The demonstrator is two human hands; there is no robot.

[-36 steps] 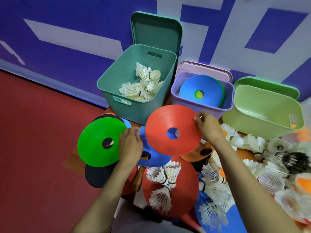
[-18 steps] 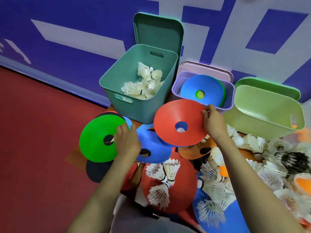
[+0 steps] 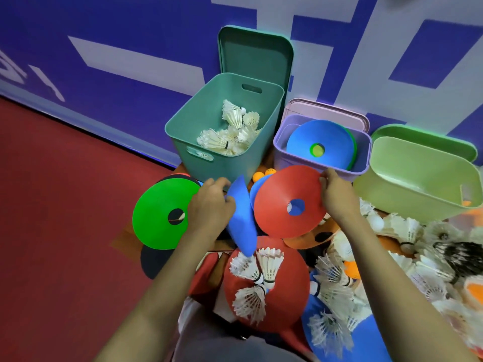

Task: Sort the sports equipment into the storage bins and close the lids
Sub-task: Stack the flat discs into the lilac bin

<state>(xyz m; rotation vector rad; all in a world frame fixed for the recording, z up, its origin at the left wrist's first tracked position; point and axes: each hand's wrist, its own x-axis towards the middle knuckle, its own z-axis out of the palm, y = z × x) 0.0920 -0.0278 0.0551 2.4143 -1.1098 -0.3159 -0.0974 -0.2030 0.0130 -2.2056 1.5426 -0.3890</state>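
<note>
The right hand pinches the far rim of a red disc, fingers curled over its edge. It holds the disc raised just in front of the purple bin, where 1 blue disc already lies, so that bin is probably the target. The left hand grips a second blue disc, its fingers wrapped around it, and stands it nearly on edge, seemingly to lift it off the pile. The purple bin's opening looks barely wider than a disc, so the red one likely needs centring over the front rim. The teal bin stands near the left hand, and all 3 bins are open.
</note>
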